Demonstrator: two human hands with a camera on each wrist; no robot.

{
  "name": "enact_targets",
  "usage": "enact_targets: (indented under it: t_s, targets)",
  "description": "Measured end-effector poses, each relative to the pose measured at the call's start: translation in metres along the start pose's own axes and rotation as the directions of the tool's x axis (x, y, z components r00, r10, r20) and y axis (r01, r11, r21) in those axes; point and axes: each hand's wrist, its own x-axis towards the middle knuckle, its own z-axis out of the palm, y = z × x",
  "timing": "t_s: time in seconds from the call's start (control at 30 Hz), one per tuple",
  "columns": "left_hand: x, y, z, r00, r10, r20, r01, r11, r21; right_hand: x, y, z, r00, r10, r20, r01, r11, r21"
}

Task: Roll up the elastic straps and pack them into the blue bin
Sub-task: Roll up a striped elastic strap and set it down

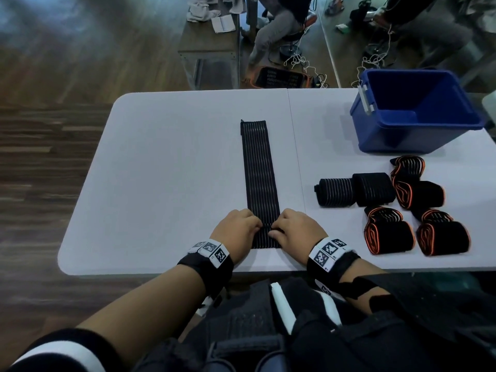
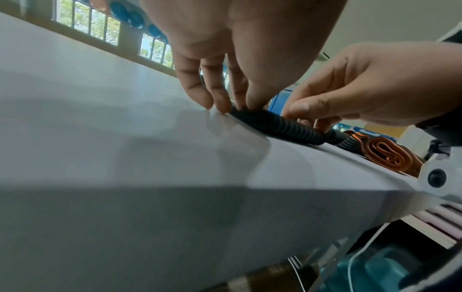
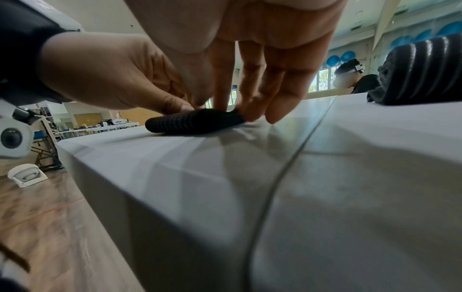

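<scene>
Both hands sit at the near end of the flat strap [image 1: 259, 181], which lies lengthwise down the middle of the tabletop [image 1: 161, 157]. Left hand [image 1: 236, 232] and right hand [image 1: 298, 232] each pinch the first small turn of the roll [image 2: 277, 124], fingers [image 2: 220, 98] curled over it and thumbs tucked behind; neither hand is released.

Risks, as a judgement: the roll is just begun and thin, so uneven pressure between the two hands could skew it and the roll would come out cone-shaped, edges stepping sideways. The strap is elastic; if the fingers slip, the first turn probably springs open. The far end lies free and unweighted, so pulling instead of rolling could drag the whole strap toward the person. The start is close to the near table edge, so little room to re-grip.

Around: to the right lie finished rolls, two black ribbed rolls [image 1: 354, 189] and several orange-edged rolls [image 1: 418, 208], touching each other in a cluster, well apart from the strap. The blue bin [image 1: 418, 135] stands at the far right corner, open; no strap shows inside it from this angle. Nothing lies in the rolling path. The cluster of rolls sits between the hands and the bin, so a carry to the bin passes over them.
</scene>
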Motion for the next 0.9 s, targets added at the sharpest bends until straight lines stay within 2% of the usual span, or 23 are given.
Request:
enact_targets:
  t_s: [0.17, 0.27, 0.33, 0.43, 0.5, 0.6, 0.67, 0.8, 0.9]
  targets:
    - [-0.009, -0.003, -0.002, 0.993, 0.058, 0.101, -0.072, 0.987, 0.141, -0.011, 0.003, 0.0, 0.993, -0.055, 0.104, 0.068, 0.989, -0.129]
    - [-0.014, -0.007, -0.005, 0.98, 0.093, 0.178, -0.133, 0.966, 0.222, -0.014, 0.003, 0.004, 0.994, -0.083, 0.07, 0.093, 0.982, -0.165]
    - [-0.016, -0.01, -0.005, 0.979, 0.081, 0.19, -0.118, 0.974, 0.195, -0.014, 0.001, 0.005, 0.997, -0.068, 0.033, 0.071, 0.991, -0.111]
    - [-0.014, -0.008, -0.008, 0.992, 0.003, 0.125, -0.004, 1.0, 0.007, -0.011, -0.002, 0.001, 0.999, 0.031, 0.003, -0.032, 0.997, 0.064]
    - [-0.009, -0.003, -0.013, 0.991, -0.114, 0.072, 0.123, 0.982, -0.144, -0.007, -0.003, -0.002, 0.996, 0.086, -0.004, -0.084, 0.985, 0.153]
    - [-0.005, -0.003, -0.016, 0.952, -0.299, 0.065, 0.306, 0.914, -0.267, 0.0, -0.003, -0.007, 0.98, 0.201, 0.004, -0.193, 0.934, 0.3]
    - [-0.003, -0.006, -0.015, 0.92, -0.387, 0.062, 0.383, 0.854, -0.352, 0.004, -0.003, -0.006, 0.965, 0.262, 0.008, -0.246, 0.895, 0.373]
    - [-0.002, -0.007, -0.014, 0.86, -0.508, 0.04, 0.466, 0.754, -0.463, 0.01, -0.006, -0.001, 0.953, 0.303, 0.014, -0.282, 0.867, 0.411]
    - [-0.003, -0.005, -0.016, 0.854, -0.52, 0.011, 0.468, 0.759, -0.453, 0.011, -0.007, 0.001, 0.953, 0.303, 0.003, -0.278, 0.868, 0.411]
